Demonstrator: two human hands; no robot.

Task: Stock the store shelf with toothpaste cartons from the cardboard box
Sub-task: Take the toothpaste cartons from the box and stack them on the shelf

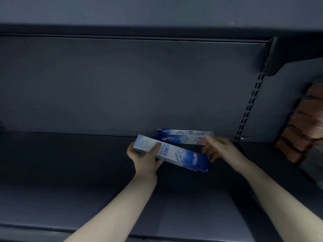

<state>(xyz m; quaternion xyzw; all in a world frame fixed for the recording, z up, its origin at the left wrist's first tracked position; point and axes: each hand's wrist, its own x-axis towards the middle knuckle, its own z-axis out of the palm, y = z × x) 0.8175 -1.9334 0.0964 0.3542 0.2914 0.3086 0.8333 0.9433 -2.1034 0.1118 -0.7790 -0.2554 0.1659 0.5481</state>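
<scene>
A shop aisle, seen at a bare display shelf.

The dark metal shelf (70, 172) has a flat back panel (122, 84) and another shelf board (157, 30) overhead, the kind of tiered gondola unit shops use. At the right a slotted upright (250, 105) runs down the back, with a bracket (272, 56) hooked into it to carry the upper board. Two boxed, branded toothpaste cartons are here as retail stock: one carton (183, 137) stands against the back panel, the other carton (174, 156) is held just in front. A brick wall (302, 123) shows beyond the unit's right end.
</scene>
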